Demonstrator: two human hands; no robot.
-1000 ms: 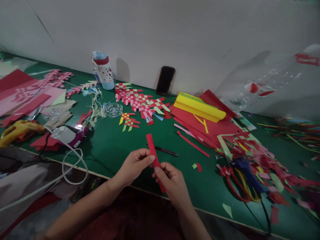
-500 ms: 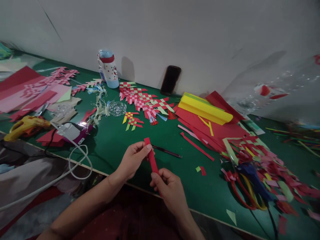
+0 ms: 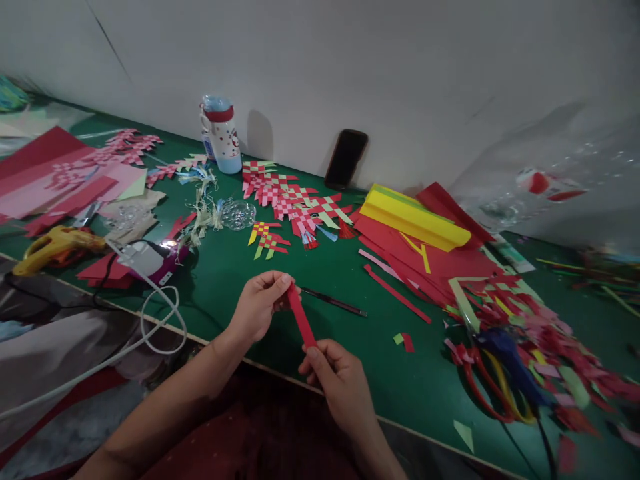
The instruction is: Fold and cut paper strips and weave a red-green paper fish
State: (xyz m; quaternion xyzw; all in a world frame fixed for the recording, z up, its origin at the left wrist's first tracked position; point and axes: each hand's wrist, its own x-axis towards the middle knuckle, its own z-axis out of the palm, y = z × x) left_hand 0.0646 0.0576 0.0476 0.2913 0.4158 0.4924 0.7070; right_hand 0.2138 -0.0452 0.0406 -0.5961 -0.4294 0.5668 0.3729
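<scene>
A narrow red paper strip [image 3: 301, 320] is stretched between both hands above the near edge of the green table [image 3: 235, 273]. My left hand [image 3: 260, 305] pinches the strip's upper end between thumb and fingers. My right hand [image 3: 334, 380] is closed round its lower end, nearer my body. Just beyond the strip a thin black pen-like tool [image 3: 334, 303] lies on the table.
Woven red-and-green paper pieces [image 3: 295, 207], a small water bottle [image 3: 221, 135] and a dark phone [image 3: 346, 159] stand near the wall. Yellow and red paper sheets [image 3: 415, 220] lie right; paper scraps and scissors [image 3: 500, 360] farther right. A glue gun [image 3: 55, 244] and white cable [image 3: 160, 320] are left.
My left hand has slid up along the strip to its top end, and the strip now sits lower and more level between the hands. The view shifted slightly.
</scene>
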